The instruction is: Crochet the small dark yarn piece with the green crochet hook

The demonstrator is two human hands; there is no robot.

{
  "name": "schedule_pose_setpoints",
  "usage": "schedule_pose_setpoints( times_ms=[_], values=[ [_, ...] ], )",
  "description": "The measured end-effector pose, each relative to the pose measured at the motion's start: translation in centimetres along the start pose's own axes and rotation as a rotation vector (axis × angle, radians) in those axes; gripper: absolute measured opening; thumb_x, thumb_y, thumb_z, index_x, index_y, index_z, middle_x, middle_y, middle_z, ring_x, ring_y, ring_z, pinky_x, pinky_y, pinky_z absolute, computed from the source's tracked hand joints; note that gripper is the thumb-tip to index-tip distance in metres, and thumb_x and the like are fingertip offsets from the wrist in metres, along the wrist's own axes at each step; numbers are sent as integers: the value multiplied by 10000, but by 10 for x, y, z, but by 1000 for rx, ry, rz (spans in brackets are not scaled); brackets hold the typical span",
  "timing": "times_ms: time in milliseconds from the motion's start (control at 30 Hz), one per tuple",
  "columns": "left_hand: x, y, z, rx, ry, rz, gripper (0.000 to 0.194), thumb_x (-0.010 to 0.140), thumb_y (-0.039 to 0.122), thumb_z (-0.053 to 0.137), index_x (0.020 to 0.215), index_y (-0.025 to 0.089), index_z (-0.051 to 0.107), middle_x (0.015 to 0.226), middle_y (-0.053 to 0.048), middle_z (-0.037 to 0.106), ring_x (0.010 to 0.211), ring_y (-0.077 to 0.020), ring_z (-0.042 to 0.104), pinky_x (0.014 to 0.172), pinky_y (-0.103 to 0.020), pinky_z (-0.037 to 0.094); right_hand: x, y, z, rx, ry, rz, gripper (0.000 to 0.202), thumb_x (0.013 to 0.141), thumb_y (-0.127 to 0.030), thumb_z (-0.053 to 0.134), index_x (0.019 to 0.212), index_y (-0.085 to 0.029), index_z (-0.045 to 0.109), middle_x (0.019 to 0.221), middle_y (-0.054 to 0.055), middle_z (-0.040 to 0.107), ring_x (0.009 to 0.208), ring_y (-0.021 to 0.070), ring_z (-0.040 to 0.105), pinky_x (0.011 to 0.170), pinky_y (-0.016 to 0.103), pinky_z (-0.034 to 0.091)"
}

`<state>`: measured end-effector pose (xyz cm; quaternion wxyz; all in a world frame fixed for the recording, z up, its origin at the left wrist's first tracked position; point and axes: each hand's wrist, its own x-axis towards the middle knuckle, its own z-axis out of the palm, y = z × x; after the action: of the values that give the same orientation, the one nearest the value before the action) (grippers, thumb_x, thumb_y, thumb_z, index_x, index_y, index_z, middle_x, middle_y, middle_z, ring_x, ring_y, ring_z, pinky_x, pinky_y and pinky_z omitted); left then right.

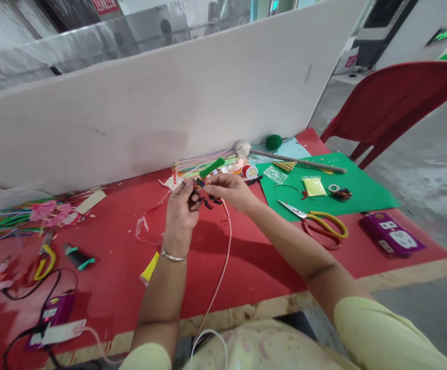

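Above the red-covered table, my left hand (182, 205) is closed around a small dark piece with coloured bits (207, 202). The fingers of my right hand (229, 190) pinch the same piece from the other side. Its exact kind is too small to make out. A bright green strip (212, 167) sticks up just beyond my fingertips; whether it is part of the piece I cannot tell. From beneath my hands a thin pink cord (229, 241) runs down to the table's front edge. A clear plastic strip (143, 226) lies to the left of my left wrist.
Yellow-and-red-handled scissors (323, 226) lie partly on a green sheet (362, 185), near a purple box (391, 234). Beyond my hands is a red thread spool (250, 171). Cutters (41, 262) and pipe cleaners (11, 221) are left. A white partition (149, 103) stands behind.
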<state>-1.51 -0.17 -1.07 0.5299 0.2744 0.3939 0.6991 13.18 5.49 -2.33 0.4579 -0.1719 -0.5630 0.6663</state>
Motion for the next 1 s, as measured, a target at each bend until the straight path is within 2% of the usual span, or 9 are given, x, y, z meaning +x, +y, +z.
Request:
schedule_pose_setpoints(
  times_ms=[200,400,533,667,1000],
  values=[
    [1,1,2,-103,2,-113,356,676,292,971,820,166,670,694,57,598,475,1,441,359,-99,269,0,-2,-2,41,-27,19,395,720,-465,903,876,-158,707,718,-36,666,604,64,563,564,211,468],
    [-2,2,4,-67,-5,-86,350,671,309,970,843,168,699,714,48,623,490,-9,457,359,-110,269,-2,-7,2,37,15,41,379,738,-475,890,815,-162,690,699,-40,624,614,62,532,556,209,430],
    [-1,1,3,-71,-27,-77,378,657,316,982,876,163,715,721,49,636,488,-1,453,370,-100,261,-1,-7,1,25,31,50,348,759,-472,859,797,-162,704,647,-52,590,544,47,452,494,203,352],
    [-1,1,5,-93,5,-88,393,628,307,997,851,152,713,682,57,612,474,-1,448,358,-99,250,0,-3,-2,20,61,82,324,758,-458,839,827,-165,720,608,-62,563,497,49,409,463,208,298],
    [-3,-1,4,-44,5,-34,330,677,316,966,872,150,757,698,38,641,484,-11,470,360,-103,250,0,2,-2,-7,27,14,384,770,-502,868,793,-160,695,649,-44,585,566,58,446,530,216,342]
  ],
)
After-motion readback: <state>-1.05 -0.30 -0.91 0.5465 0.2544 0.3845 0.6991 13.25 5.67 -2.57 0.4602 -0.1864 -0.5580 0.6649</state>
